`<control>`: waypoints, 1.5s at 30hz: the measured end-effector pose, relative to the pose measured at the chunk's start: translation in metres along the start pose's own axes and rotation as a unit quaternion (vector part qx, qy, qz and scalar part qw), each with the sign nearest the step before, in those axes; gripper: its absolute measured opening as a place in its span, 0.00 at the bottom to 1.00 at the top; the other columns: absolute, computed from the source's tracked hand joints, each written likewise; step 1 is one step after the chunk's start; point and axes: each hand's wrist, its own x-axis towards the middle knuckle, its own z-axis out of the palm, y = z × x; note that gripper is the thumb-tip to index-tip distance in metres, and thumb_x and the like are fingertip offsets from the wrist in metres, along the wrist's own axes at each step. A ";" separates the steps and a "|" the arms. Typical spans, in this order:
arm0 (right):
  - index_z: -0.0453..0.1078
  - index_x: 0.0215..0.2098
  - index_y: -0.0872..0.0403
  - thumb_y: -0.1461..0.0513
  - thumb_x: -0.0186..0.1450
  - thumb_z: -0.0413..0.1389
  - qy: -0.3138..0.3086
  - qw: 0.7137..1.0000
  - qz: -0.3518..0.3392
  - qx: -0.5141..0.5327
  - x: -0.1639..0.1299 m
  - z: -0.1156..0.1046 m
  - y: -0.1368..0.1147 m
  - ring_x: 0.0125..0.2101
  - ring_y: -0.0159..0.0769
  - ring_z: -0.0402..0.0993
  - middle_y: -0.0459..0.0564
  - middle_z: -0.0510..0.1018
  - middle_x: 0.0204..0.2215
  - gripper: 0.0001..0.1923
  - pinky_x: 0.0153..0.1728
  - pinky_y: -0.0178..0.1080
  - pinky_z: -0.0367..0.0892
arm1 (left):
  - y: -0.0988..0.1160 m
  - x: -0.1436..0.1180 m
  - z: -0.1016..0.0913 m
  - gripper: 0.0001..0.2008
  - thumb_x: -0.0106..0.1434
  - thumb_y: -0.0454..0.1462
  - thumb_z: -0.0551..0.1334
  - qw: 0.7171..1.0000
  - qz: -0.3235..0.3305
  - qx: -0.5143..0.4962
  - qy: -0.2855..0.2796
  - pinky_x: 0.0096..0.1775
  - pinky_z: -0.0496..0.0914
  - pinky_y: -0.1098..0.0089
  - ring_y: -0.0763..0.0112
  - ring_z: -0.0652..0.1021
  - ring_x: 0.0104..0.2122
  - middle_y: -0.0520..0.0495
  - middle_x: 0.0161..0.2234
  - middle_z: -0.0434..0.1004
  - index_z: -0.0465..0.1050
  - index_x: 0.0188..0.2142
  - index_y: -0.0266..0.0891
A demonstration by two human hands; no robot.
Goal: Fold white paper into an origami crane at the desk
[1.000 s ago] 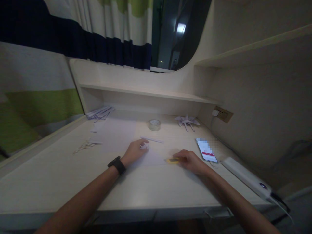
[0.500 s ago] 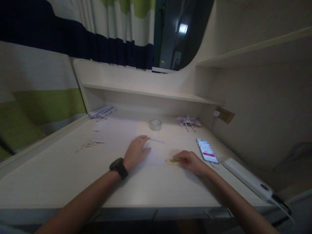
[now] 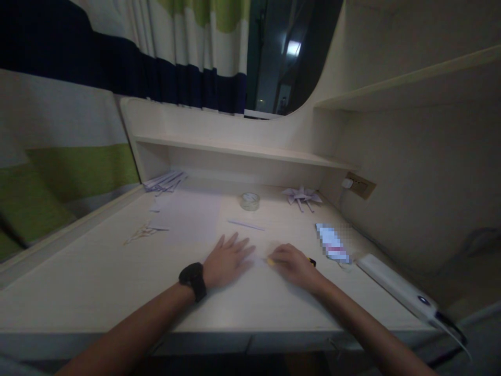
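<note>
While the dim light blurs fine detail, the layout on the pale desk (image 3: 97,282) reads clearly enough. Far left at the back: a loose bundle of paper strips (image 3: 164,181) against the shelf corner. Nearer and still left: a small folded paper scrap (image 3: 144,233) lying flat. Beside it, a white paper sheet (image 3: 191,216) spread on the desk, reaching toward the hands. Left hand (image 3: 227,258), black watch (image 3: 193,280) on the wrist, lies palm down with fingers spread and flat, pressing on the near part of the paper; it grasps nothing. Beyond its fingertips, apart from them, a thin paper strip (image 3: 246,225) lies crosswise. Further back, a roll of clear tape (image 3: 249,201) stands near the shelf base. Right hand (image 3: 291,263) sits just beside the left, fingers curled down over a yellow utility knife (image 3: 271,260); only the yellow tip shows at the fingertips and a dark end at the far side of the hand, so how firmly it is gripped I cannot tell. Back right: a paper pinwheel (image 3: 302,195). Right of the right hand: a phone (image 3: 332,243) lying flat, then a long white power strip (image 3: 395,286) at the desk edge, and a wall socket (image 3: 359,184) above.
</note>
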 end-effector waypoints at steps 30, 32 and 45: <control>0.74 0.42 0.51 0.64 0.63 0.54 0.041 0.999 0.008 0.015 -0.006 0.011 -0.016 0.38 0.38 0.69 0.52 0.74 0.36 0.11 0.40 0.41 0.66 | 0.003 -0.003 0.009 0.27 0.67 0.52 0.41 1.000 -0.015 0.013 0.022 0.58 0.44 0.45 0.50 0.51 0.62 0.48 0.64 0.51 0.53 0.62 0.51; 0.74 0.42 0.51 0.64 0.63 0.54 0.060 0.998 0.006 0.018 -0.006 0.014 -0.015 0.37 0.38 0.69 0.53 0.74 0.35 0.10 0.39 0.40 0.66 | 0.003 -0.003 0.008 0.26 0.67 0.52 0.41 0.999 -0.014 0.015 0.025 0.58 0.44 0.45 0.51 0.51 0.63 0.48 0.64 0.52 0.53 0.62 0.51; 0.75 0.41 0.50 0.61 0.64 0.53 0.025 0.997 -0.058 -0.040 -0.010 0.004 -0.027 0.36 0.39 0.64 0.52 0.69 0.34 0.10 0.37 0.42 0.62 | -0.006 -0.003 0.009 0.25 0.68 0.51 0.42 0.999 -0.020 0.009 0.037 0.58 0.43 0.46 0.53 0.52 0.63 0.47 0.64 0.51 0.54 0.62 0.51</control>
